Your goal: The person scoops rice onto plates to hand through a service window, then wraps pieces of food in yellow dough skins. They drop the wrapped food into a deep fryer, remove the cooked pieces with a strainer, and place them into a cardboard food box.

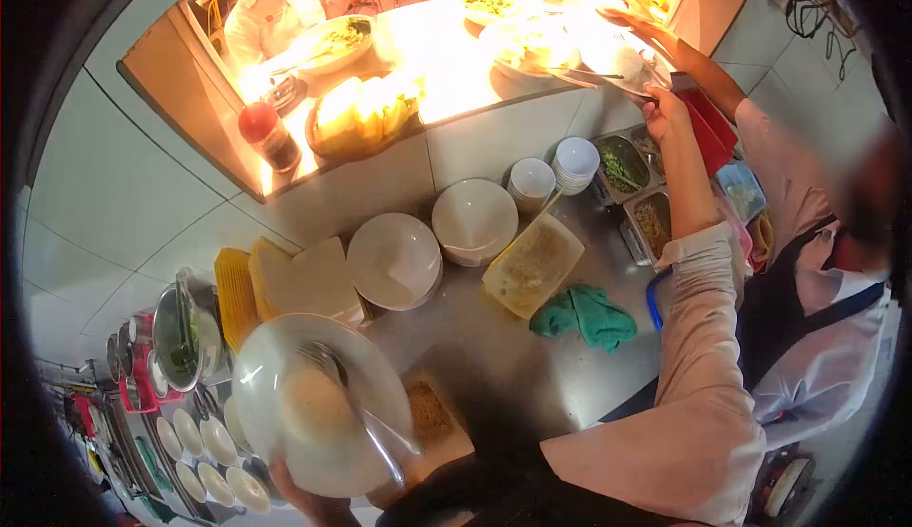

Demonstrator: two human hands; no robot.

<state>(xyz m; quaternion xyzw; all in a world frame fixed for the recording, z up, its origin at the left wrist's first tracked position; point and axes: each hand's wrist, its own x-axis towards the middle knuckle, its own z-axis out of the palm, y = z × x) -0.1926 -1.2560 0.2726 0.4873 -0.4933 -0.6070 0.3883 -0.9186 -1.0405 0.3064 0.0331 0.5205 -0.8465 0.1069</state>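
Observation:
My left hand (302, 495), mostly hidden at the bottom left, grips a white plate (261, 437) from below its rim. On that plate sit a rounded mound of rice (318, 403) and a spoon and fork (375, 432) whose handles stick out over the edge. My right arm stretches up to the bright serving ledge, and my right hand (665, 114) is closed on the near edge of another plate (654, 78) with a white mound of rice (625, 63) and cutlery. Beside it is a large plate of food (532, 47), washed out by glare.
A co-worker's hand (622, 16) reaches over the ledge from the right. Below are stacked white plates (394, 261), small bowls (576, 161), a rectangular tub (534, 266), a green cloth (584, 318) and metal food pans (622, 166). A red-capped bottle (269, 137) stands on the ledge.

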